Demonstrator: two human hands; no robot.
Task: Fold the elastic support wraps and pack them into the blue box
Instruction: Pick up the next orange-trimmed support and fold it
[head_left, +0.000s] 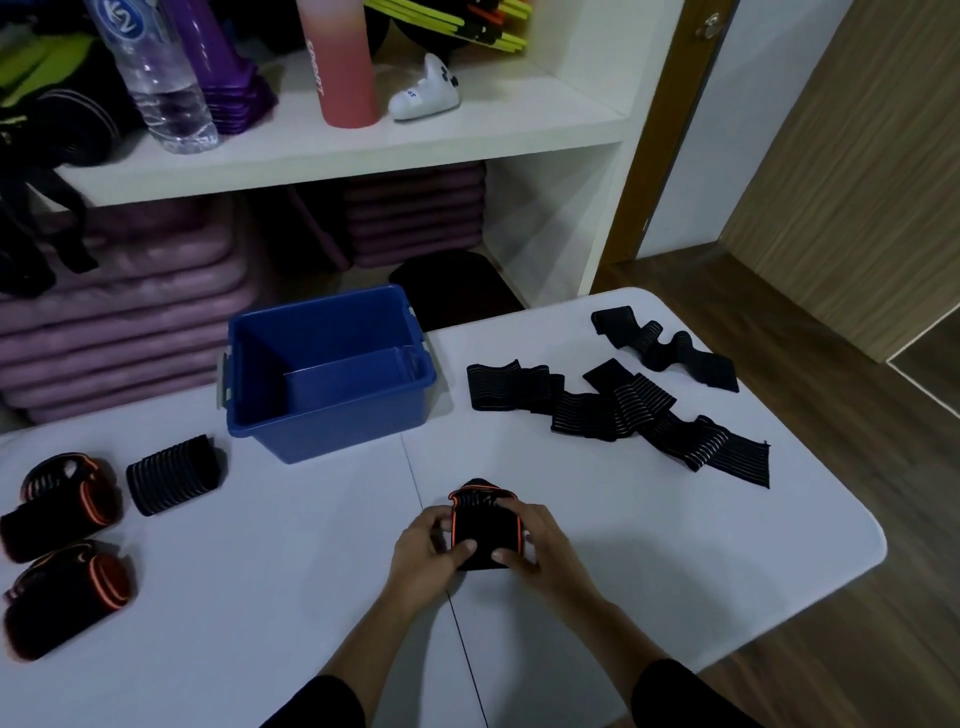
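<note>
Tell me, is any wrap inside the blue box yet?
No, the blue box shows only its bare blue floor and walls; the folded wraps lie outside on the table to its left.

One head-worn wide-angle view, forward and down, close over the table (260, 571), shelf (285, 153) beyond

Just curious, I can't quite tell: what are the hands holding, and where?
Both hands hold one folded black wrap with orange edging: the left hand grips its left side, the right hand its right side, thumbs on top.
</note>
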